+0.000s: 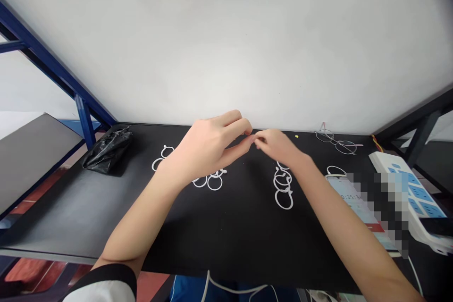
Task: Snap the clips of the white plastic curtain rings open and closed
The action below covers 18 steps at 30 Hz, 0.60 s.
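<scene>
Held Tip to Tip, With Little Seen Between

Held left hand and right hand above the black tabletop, touching or very nearly so at the fingertips. Kept narrow room between left thumb and curled fingers, and a closer curl on the right. Could not tell of anything pinched there, being too small and too well covered.

Had white rings lying to both sides of the left wrist, partly hidden by it, and an overlapping column of rings nearer the body than the right hand, just beside its forearm. Saw eyeglasses beyond the right hand to its right, a phone just right of that forearm, and a black plastic bag well left of the left hand.

Risked, by judgement, dropping anything thin from so slight a pinch. Risked scattering the column too, through a low sweep of the right forearm, or the other rings, through a dipped left wrist. Might also have snagged several rings at once, from overlap and stubby projecting ends
</scene>
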{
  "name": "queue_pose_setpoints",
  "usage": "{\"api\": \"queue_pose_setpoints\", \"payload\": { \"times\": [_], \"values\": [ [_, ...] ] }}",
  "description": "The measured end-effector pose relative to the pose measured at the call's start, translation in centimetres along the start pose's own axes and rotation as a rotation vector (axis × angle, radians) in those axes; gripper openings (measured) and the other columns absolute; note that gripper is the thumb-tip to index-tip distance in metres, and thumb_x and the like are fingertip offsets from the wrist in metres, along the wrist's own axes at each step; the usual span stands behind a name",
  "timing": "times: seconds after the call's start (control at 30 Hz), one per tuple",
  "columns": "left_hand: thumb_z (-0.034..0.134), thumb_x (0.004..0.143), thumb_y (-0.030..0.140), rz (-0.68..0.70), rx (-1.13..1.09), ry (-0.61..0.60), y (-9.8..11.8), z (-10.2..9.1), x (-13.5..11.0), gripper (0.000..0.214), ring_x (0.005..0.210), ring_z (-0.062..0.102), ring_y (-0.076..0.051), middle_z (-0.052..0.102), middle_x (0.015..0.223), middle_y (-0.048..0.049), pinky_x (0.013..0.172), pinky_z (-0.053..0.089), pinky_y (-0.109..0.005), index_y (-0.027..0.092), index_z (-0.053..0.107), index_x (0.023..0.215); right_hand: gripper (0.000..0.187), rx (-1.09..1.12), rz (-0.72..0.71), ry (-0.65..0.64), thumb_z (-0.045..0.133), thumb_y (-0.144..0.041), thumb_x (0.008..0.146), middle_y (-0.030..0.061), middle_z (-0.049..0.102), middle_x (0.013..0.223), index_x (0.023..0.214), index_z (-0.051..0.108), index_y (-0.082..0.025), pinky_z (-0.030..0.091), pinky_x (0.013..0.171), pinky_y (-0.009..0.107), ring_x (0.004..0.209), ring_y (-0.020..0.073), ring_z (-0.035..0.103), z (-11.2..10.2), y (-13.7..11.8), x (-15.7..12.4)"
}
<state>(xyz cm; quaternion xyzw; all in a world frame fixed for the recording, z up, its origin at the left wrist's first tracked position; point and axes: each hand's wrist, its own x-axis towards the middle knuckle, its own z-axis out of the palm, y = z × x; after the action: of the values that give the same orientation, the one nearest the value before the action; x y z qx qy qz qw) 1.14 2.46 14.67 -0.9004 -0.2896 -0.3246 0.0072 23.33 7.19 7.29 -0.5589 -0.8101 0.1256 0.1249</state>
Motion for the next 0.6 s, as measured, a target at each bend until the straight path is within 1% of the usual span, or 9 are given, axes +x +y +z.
{"api": "queue_pose_setpoints", "payload": {
  "times": [0.03,0.1,0.13,0.17,0.27,0.37,0.47,0.53,0.6],
  "values": [
    [0.044,0.096,0.023,0.004,0.001,-0.001,0.1,0.0,0.0,0.017,0.063,0.056,-0.009,0.059,0.08,-0.0029,0.055,0.041,-0.02,0.016,0.056,0.087,0.027,-0.011,0.095,-0.108,0.047,-0.019,0.087,0.0038,0.066,0.066,0.065,0.062,-0.015,0.034,0.056,0.024,0.055,0.0112,0.055,-0.7,1.2,0.0],
    [0.044,0.096,0.023,0.013,0.001,-0.003,0.1,0.1,0.1,0.017,0.062,0.056,-0.009,0.059,0.08,-0.0027,0.055,0.041,-0.02,0.016,0.056,0.086,0.015,-0.016,0.286,-0.331,0.055,-0.016,0.079,0.0045,0.068,0.066,0.066,0.063,-0.014,0.037,0.053,0.023,0.051,0.0111,0.057,-1.7,3.6,-0.1],
    [0.044,0.096,0.023,0.016,0.002,-0.003,0.2,0.1,0.1,0.017,0.062,0.056,-0.009,0.059,0.08,-0.0026,0.055,0.041,-0.02,0.016,0.056,0.086,0.009,-0.031,0.368,-0.391,0.06,-0.014,0.075,0.0051,0.069,0.066,0.067,0.064,-0.013,0.038,0.052,0.023,0.051,0.0119,0.059,-1.9,4.7,-0.1],
    [0.044,0.096,0.023,0.019,0.003,-0.003,0.2,0.2,0.1,0.018,0.062,0.056,-0.009,0.059,0.079,-0.0026,0.055,0.04,-0.02,0.016,0.056,0.086,0.004,-0.032,0.421,-0.408,0.062,-0.014,0.073,0.0055,0.07,0.068,0.071,0.065,-0.013,0.04,0.052,0.023,0.053,0.0129,0.061,-1.9,5.6,-0.1],
    [0.044,0.096,0.023,0.026,0.007,0.004,0.2,0.3,0.1,0.018,0.061,0.055,-0.009,0.059,0.079,-0.0025,0.054,0.04,-0.02,0.016,0.056,0.085,0.005,0.003,0.473,-0.383,0.064,-0.018,0.073,0.0062,0.072,0.073,0.075,0.067,-0.014,0.044,0.053,0.023,0.058,0.0145,0.065,-1.7,6.5,0.0],
    [0.044,0.096,0.023,0.028,0.014,0.0,0.3,0.5,0.1,0.017,0.06,0.054,-0.008,0.059,0.079,-0.0024,0.052,0.039,-0.02,0.016,0.056,0.085,0.013,-0.05,0.493,-0.413,0.068,-0.024,0.072,0.0069,0.071,0.07,0.065,0.065,-0.015,0.047,0.057,0.026,0.061,0.0168,0.067,-1.4,5.3,0.3],
    [0.045,0.095,0.024,0.033,0.019,-0.008,0.5,0.6,0.1,0.017,0.057,0.052,-0.008,0.059,0.079,-0.0023,0.051,0.038,-0.02,0.016,0.056,0.085,0.021,-0.162,0.562,-0.464,0.071,-0.028,0.071,0.0068,0.07,0.066,0.057,0.061,-0.015,0.049,0.063,0.03,0.063,0.0182,0.067,-1.3,3.6,0.5],
    [0.045,0.095,0.024,0.037,0.021,-0.012,0.5,0.6,0.1,0.017,0.055,0.051,-0.007,0.058,0.079,-0.0022,0.05,0.037,-0.02,0.016,0.056,0.086,0.019,-0.212,0.592,-0.49,0.07,-0.023,0.07,0.0061,0.07,0.066,0.056,0.06,-0.015,0.049,0.066,0.031,0.064,0.0182,0.068,-1.3,2.9,0.6],
    [0.044,0.096,0.025,0.036,0.024,-0.017,0.6,0.7,0.1,0.018,0.054,0.05,-0.007,0.058,0.079,-0.002,0.049,0.036,-0.02,0.016,0.056,0.086,0.014,-0.228,0.598,-0.519,0.068,-0.015,0.069,0.0059,0.071,0.067,0.057,0.061,-0.015,0.049,0.066,0.031,0.066,0.0181,0.068,-1.2,2.8,0.6]
  ]
}}
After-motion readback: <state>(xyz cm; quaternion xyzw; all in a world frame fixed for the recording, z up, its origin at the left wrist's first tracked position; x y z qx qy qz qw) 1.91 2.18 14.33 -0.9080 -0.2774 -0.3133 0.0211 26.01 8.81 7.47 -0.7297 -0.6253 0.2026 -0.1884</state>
